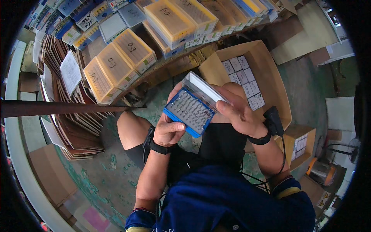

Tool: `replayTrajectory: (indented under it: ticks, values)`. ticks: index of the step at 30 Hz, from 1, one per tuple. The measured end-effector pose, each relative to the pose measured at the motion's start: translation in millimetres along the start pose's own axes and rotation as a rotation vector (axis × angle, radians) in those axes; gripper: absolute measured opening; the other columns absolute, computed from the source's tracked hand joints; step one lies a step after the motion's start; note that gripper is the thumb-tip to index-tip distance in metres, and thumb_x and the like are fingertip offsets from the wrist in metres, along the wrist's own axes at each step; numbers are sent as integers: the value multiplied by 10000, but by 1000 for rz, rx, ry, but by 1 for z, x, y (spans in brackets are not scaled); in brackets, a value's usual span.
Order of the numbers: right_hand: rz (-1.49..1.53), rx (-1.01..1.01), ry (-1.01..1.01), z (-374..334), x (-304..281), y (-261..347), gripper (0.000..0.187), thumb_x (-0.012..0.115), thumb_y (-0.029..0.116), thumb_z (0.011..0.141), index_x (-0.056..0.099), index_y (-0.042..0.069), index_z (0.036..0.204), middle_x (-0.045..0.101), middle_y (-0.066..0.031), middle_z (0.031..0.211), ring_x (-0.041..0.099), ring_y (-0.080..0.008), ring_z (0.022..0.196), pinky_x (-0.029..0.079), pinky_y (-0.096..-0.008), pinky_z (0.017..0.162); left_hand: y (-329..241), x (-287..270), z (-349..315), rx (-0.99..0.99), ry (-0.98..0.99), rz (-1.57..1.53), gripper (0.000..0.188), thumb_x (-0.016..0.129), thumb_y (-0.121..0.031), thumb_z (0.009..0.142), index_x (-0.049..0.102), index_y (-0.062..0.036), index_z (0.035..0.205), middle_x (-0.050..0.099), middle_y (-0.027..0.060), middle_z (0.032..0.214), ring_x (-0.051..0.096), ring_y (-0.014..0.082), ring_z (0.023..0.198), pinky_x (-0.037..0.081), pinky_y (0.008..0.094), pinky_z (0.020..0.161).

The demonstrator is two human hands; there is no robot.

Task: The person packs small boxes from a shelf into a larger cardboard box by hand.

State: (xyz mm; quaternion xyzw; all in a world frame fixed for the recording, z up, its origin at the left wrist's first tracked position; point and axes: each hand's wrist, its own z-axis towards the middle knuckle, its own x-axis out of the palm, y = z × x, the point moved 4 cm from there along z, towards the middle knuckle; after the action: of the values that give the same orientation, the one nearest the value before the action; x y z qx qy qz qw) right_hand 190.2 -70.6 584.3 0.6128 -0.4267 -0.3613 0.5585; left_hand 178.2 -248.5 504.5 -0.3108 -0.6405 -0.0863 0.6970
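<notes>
A small blue case (189, 111) lies tilted over my lap, its hinged clear lid (203, 89) raised. Inside, slim metal bits (185, 105) stand in rows on a pale insert; their exact kind is too small to tell. My left hand (170, 129) grips the case by its left side, thumb along the front edge. With fingers behind the lid and the thumb at its right end, my right hand (239, 112) holds the lid. Part of the lid's far side is hidden by that hand.
Amber-lidded boxes (112, 65) stack along the bench ahead. An open carton (276, 83) with small white boxes (243, 79) stands right of my knees, a smaller carton (303, 147) beyond my right wrist. Brown boards (73, 127) lean at left, behind a dark bar (58, 108).
</notes>
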Motion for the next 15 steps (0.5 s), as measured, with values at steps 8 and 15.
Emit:
replayTrajectory:
  ticks: [8, 15]
  values:
    - [-52, -55, 1, 1, 5, -1, 545, 542, 257, 1063, 383, -30, 1498, 574, -127, 1360, 538, -171, 1245, 440, -313, 1032, 1, -4, -2, 6, -97, 24, 1146, 800, 63, 634, 205, -104, 1599, 475, 102, 1493, 457, 287, 1400, 342, 453, 1191]
    - [-63, -39, -108, -1, 0, -3, 530, 491, 287, 1069, 416, -36, 1482, 577, -138, 1366, 532, -191, 1266, 402, -330, 1082, 5, 2, 4, 48, -118, 37, 1136, 794, 88, 657, 193, -105, 1602, 495, 102, 1470, 486, 289, 1377, 366, 452, 1178]
